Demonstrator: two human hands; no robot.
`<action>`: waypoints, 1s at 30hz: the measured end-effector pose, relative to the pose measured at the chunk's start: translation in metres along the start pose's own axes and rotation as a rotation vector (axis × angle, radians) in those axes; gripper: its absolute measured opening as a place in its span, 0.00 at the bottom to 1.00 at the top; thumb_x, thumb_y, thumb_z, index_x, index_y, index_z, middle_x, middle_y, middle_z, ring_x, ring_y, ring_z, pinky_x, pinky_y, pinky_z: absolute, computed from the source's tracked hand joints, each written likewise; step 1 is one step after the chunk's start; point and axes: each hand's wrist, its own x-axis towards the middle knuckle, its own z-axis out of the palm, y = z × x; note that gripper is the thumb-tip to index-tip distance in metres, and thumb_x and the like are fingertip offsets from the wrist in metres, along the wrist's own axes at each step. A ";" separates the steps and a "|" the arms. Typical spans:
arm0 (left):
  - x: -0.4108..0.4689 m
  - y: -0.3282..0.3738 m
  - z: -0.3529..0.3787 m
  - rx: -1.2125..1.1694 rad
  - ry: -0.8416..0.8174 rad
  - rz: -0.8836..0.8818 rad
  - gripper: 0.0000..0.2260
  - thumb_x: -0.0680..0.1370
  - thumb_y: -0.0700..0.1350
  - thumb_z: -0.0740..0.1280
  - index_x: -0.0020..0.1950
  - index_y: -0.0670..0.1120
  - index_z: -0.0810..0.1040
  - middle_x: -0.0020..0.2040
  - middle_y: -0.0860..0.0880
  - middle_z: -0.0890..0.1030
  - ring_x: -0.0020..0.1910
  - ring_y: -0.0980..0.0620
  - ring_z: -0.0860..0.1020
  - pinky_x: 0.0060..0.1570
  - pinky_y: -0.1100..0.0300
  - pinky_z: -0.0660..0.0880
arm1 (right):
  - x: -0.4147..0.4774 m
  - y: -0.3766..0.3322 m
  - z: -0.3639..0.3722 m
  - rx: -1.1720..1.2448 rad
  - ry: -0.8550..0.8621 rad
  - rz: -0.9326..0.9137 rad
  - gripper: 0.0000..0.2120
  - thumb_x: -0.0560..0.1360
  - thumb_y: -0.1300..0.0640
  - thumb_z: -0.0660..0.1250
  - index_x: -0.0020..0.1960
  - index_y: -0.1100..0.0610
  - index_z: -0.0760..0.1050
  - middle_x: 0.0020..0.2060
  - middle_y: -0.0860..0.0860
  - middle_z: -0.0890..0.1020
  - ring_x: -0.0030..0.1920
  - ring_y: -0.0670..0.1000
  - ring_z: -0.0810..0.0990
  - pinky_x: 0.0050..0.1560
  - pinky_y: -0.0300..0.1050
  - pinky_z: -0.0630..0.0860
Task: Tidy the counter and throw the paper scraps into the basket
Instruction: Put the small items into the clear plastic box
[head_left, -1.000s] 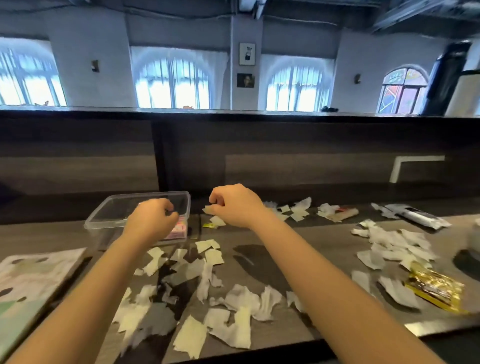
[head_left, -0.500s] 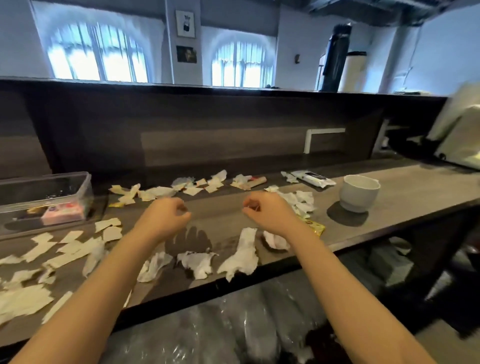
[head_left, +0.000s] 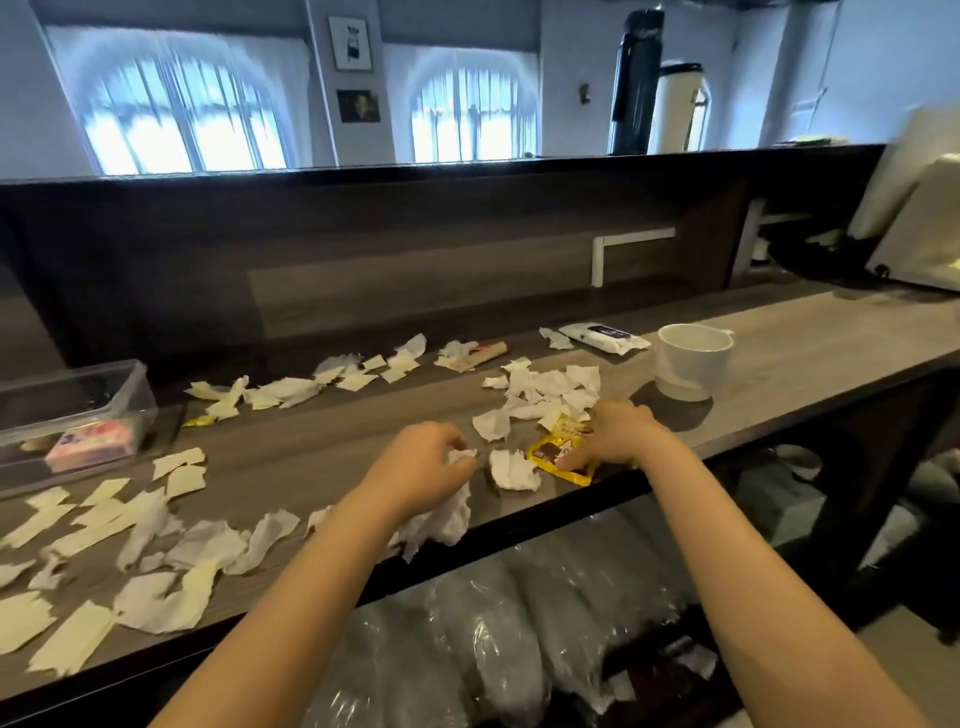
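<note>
Scraps (head_left: 176, 603) lie all over the surface (head_left: 322, 441), from the box (head_left: 78, 410) to the cup (head_left: 693, 361). The left hand (head_left: 421, 467) grips a bunch. The right hand (head_left: 618, 436) lies on a yellow packet (head_left: 558, 457); I cannot tell if it grips. Best gather many scraps first, pulling them away from the near edge. The middle has room.

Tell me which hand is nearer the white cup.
Right. The right hand rests on the yellow packet just left of the white cup; the left hand grips tissue farther left.
</note>
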 end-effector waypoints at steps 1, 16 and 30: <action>-0.001 0.001 0.002 0.000 0.004 0.002 0.14 0.78 0.48 0.62 0.61 0.45 0.77 0.62 0.48 0.77 0.61 0.50 0.74 0.57 0.58 0.71 | 0.003 0.000 -0.001 0.054 -0.023 0.009 0.45 0.62 0.38 0.76 0.70 0.58 0.64 0.68 0.57 0.67 0.68 0.59 0.64 0.66 0.54 0.69; -0.010 0.021 -0.006 -0.804 0.194 -0.079 0.16 0.76 0.50 0.65 0.63 0.51 0.72 0.59 0.50 0.78 0.56 0.53 0.77 0.51 0.60 0.74 | -0.064 -0.045 -0.006 1.128 0.077 -0.644 0.10 0.80 0.62 0.58 0.51 0.49 0.74 0.41 0.47 0.79 0.38 0.42 0.77 0.35 0.35 0.74; 0.019 -0.027 -0.037 -0.826 0.522 -0.345 0.06 0.78 0.47 0.64 0.42 0.49 0.76 0.41 0.49 0.80 0.41 0.51 0.78 0.39 0.58 0.72 | 0.031 -0.096 -0.007 0.586 0.121 -0.634 0.14 0.78 0.58 0.61 0.63 0.51 0.74 0.51 0.52 0.80 0.49 0.51 0.78 0.52 0.48 0.78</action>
